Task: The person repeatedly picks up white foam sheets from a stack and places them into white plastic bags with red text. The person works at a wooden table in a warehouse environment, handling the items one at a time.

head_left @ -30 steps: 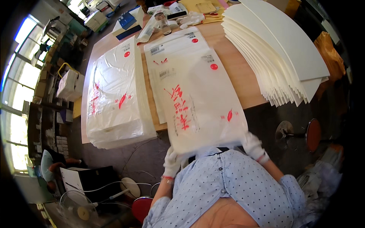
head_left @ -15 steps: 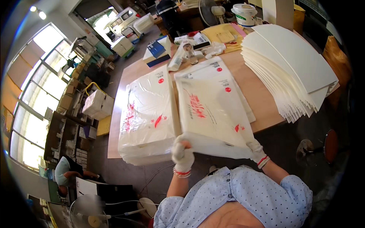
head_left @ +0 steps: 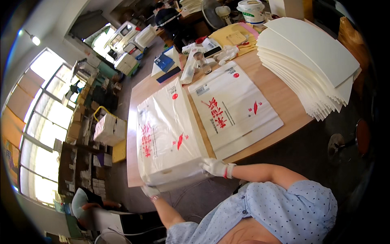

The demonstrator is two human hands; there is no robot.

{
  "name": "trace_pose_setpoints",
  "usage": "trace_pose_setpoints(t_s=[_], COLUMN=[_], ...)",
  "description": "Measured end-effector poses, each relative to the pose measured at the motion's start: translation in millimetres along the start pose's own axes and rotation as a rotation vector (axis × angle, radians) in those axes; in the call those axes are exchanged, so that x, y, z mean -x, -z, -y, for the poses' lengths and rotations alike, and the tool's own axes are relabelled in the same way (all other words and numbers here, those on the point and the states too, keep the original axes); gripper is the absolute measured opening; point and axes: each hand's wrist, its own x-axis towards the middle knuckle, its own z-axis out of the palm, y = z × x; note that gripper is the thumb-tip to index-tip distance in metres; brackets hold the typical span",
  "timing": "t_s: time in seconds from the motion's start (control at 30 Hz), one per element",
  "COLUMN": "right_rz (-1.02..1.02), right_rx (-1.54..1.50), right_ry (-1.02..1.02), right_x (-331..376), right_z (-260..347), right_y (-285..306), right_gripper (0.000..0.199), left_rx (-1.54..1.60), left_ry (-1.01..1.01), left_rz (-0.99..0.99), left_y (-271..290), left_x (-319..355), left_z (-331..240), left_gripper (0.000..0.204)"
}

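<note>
A thick stack of clear plastic packets [head_left: 170,126] printed in red, with white contents, lies at the left of the table and overhangs its near edge. My gloved left hand [head_left: 150,191] holds the stack's near left corner, its fingers mostly hidden beneath it. At the near right corner my gloved right hand [head_left: 214,167] is closed on the plastic, the forearm reaching across from the right. To the right of the stack, a flatter pile of similar packets [head_left: 239,118] lies squared up, untouched by either hand.
A fanned pile of large white sheets [head_left: 308,65] covers the table's right side. At the back are a blue box [head_left: 164,63], a glass jar [head_left: 202,63], yellow envelopes [head_left: 231,36] and a white bucket [head_left: 250,12]. A round stool [head_left: 361,138] stands at right. One person sits at the far back; another bends at lower left.
Both hands have let go of the right-hand packet, which now lies flat on its pile, and have shifted left to the near corners of the thick stack. The view has turned somewhat.
</note>
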Motion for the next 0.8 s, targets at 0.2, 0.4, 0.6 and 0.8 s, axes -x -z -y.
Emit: trace_pose_setpoints(t_s=[0.2,0.4,0.6,0.8], right_rz=[-0.157,-0.616,-0.819,-0.482], right_rx=[-0.135,-0.091,-0.193,-0.621], right_ry=[-0.314,-0.466,-0.345,-0.353], right_x=[125,243,277,183], right_z=[-30,-68,-85,-77], right_y=[75,138,153,170], right_gripper=[0.041,0.029,0.025,0.025], left_rx=[-1.185,-0.826,-1.209,-1.248], left_ry=[0.209,-0.474,-0.365,-0.104], left_rz=[0.651,1.13,1.375,1.468], left_y=[3,-250,-290,-325], left_x=[154,276,245,237], left_z=[173,179,235,185], left_gripper=[0.028,0.023,0.029,0.03])
